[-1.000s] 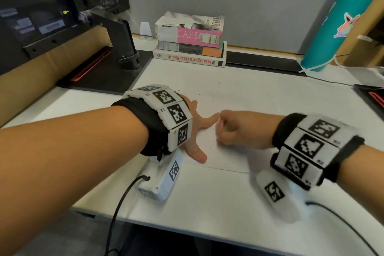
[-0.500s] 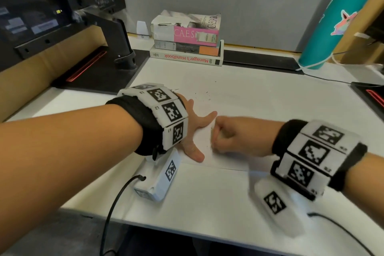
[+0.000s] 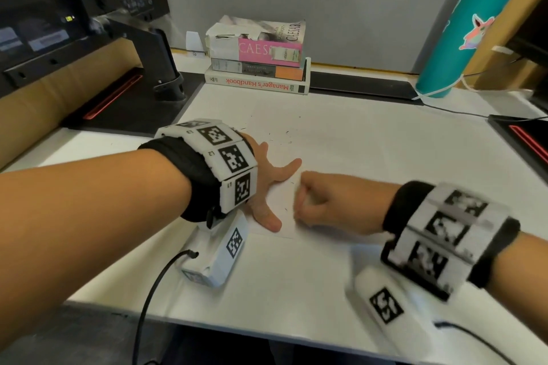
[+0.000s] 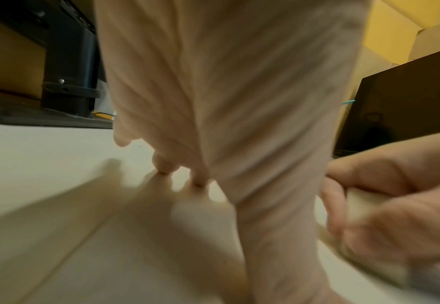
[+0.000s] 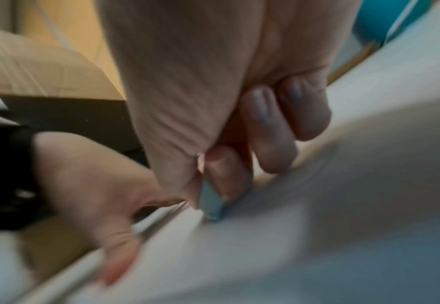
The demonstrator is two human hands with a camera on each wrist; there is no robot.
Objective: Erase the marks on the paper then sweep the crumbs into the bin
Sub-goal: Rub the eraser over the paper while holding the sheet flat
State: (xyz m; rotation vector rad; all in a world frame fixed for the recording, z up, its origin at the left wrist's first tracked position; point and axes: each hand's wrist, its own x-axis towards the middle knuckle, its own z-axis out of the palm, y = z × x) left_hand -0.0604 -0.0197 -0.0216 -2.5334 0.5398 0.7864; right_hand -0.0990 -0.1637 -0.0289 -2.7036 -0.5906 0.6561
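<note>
A white sheet of paper (image 3: 341, 145) lies on the white desk (image 3: 296, 275). My left hand (image 3: 271, 184) lies flat on the sheet with fingers spread, holding it down; its fingertips (image 4: 164, 167) touch the surface. Just right of it, my right hand (image 3: 320, 201) is curled into a fist and pinches a small eraser (image 5: 211, 202), whose tip presses on the paper. In the left wrist view the eraser (image 4: 364, 202) shows pale between the right hand's fingers. Dark eraser crumbs (image 3: 281, 135) are scattered on the paper beyond my hands. No bin is in view.
A stack of three books (image 3: 258, 59) stands at the back of the desk. A teal water bottle (image 3: 471, 24) stands at the back right. A black monitor stand (image 3: 157, 65) and its base are at the left. Black trays sit at the right edge (image 3: 525, 139).
My right hand has shifted slightly back and forth beside the left thumb and is blurred with motion now. The left hand stays flat on the paper.
</note>
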